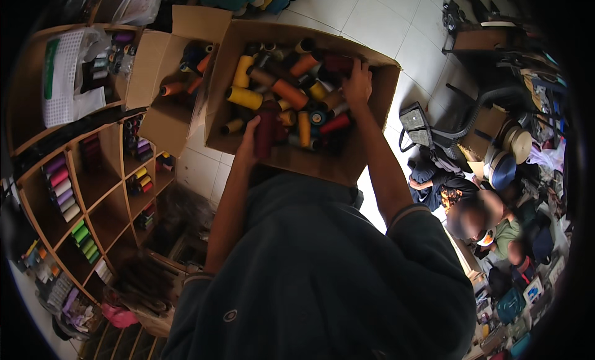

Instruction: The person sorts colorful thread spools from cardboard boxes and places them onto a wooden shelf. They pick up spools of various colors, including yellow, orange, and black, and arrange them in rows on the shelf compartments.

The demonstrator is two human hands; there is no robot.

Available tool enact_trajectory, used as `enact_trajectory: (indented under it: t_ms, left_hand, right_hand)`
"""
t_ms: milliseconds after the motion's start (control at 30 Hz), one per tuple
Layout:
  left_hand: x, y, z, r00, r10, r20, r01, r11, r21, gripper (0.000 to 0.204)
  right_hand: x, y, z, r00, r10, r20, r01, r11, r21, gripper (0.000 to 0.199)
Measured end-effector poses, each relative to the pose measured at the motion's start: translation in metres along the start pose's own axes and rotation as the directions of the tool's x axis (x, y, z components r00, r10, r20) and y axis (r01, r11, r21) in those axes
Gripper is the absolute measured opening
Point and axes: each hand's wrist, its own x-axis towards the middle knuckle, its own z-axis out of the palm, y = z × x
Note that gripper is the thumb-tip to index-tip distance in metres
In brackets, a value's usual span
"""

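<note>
A large cardboard box in front of me is full of thread spools in yellow, orange, brown and red. My left hand is closed around a dark red thread spool at the box's near left side. At the far right corner inside the box, my right hand has its fingers bent over another dark red spool; its fingertips are partly hidden. Between the hands lie an orange spool, a yellow spool and a bright red spool.
Left of the box stands a second open carton with a few spools. A wooden cubby shelf holds rows of coloured spools. To the right are a black chair, a bag and other people sitting among piled goods.
</note>
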Motion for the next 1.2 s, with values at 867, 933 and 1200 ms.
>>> enact_trajectory:
  t_ms: [867,933,1200]
  left_hand:
    - [-0.015,0.012,0.025,0.982,0.062,0.177,-0.093,0.98,0.177,0.078]
    - [-0.013,0.011,0.022,0.987,0.068,0.149,-0.084,0.991,0.101,0.072]
    - [-0.009,0.005,-0.006,0.976,0.008,0.217,-0.023,0.998,0.066,0.079]
  right_hand:
    - [-0.097,-0.052,-0.02,0.527,-0.514,0.677,0.139,0.838,0.528,0.037]
    - [-0.082,-0.053,-0.036,0.352,-0.562,0.748,0.214,0.827,0.521,0.036]
    - [-0.026,0.014,0.004,0.69,-0.504,0.52,0.703,0.638,-0.314,0.03]
